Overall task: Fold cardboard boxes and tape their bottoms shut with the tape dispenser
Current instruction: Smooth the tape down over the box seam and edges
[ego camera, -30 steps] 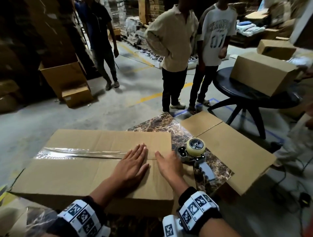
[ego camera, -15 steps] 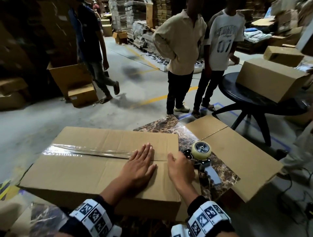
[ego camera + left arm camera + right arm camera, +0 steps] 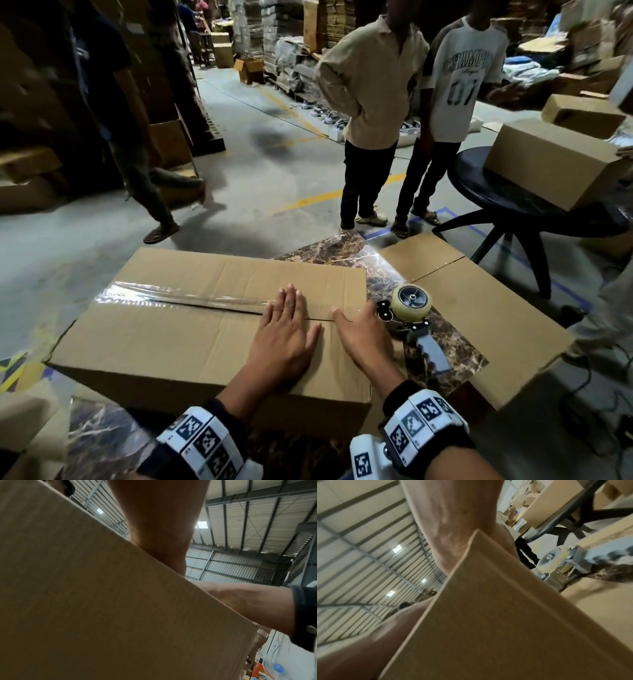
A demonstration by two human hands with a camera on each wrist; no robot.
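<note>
A brown cardboard box (image 3: 171, 342) lies flaps-up on the marble table (image 3: 445, 359). Clear tape (image 3: 178, 298) covers the left and middle of its centre seam. My left hand (image 3: 286, 329) presses flat on the box top, fingertips at the seam where the tape ends. My right hand (image 3: 363, 332) rests flat on the box's right end, fingers reaching its edge. Just right of it the tape dispenser (image 3: 409, 305) lies on the marble, untouched. The left wrist view shows only the box wall (image 3: 102, 601) and my wrist. In the right wrist view the dispenser (image 3: 551, 559) lies beyond the box corner (image 3: 488, 615).
Flat cardboard (image 3: 486, 318) overhangs the table's right side. Two people (image 3: 370, 85) stand just beyond the table and another (image 3: 130, 137) walks at the left. A black round table (image 3: 513, 205) at the right carries a box (image 3: 548, 161). Cables (image 3: 582, 394) lie on the floor.
Both hands stay pressed on the box top. The view has tilted up a little, and the person at the left has walked nearer.
</note>
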